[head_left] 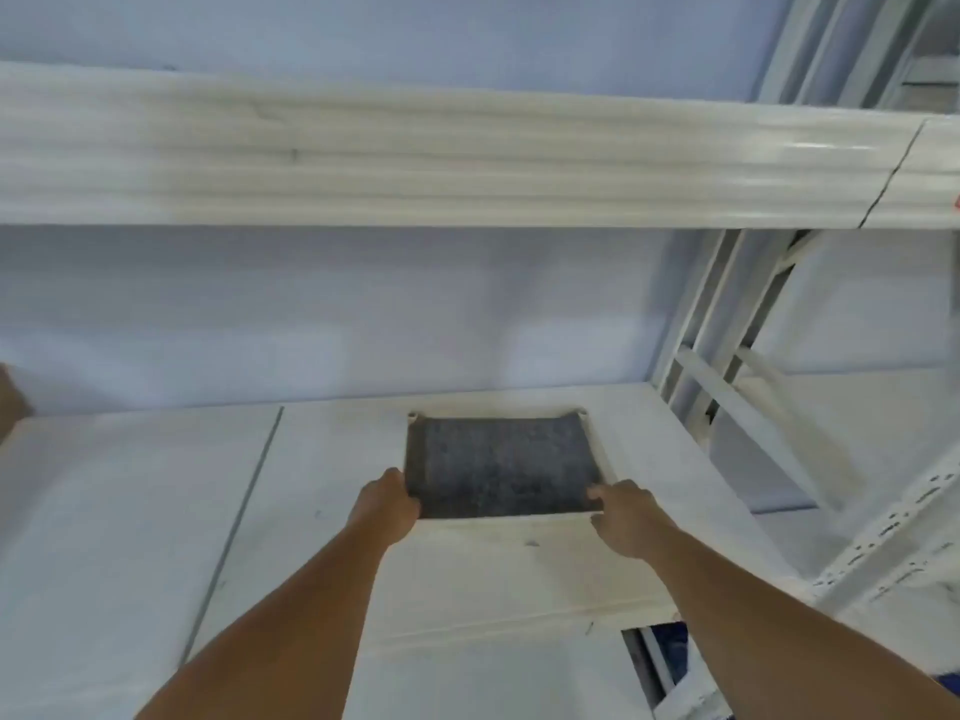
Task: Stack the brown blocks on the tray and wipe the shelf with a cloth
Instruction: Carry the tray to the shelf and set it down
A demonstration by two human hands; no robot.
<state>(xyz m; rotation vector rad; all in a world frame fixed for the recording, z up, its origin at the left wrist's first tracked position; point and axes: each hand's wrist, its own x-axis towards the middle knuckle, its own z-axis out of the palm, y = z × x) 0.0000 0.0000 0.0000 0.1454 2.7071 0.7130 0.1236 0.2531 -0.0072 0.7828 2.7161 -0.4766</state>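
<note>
A tray (498,465) with a white rim and a dark grey speckled inside lies flat on the white shelf (130,511), right of centre. Nothing lies in it. My left hand (387,504) grips its near left corner. At the near right corner my right hand (621,517) has its fingertips closed on the rim. Part of a brown thing (10,397), maybe a block, shows at the far left edge of the shelf. No cloth is in view.
The upper shelf's white beam (415,158) crosses overhead. White perforated uprights (727,330) stand at the right, with a diagonal rail (893,527) near my right arm. A pale wall closes the back. A seam (249,511) runs across the shelf to the left of the tray.
</note>
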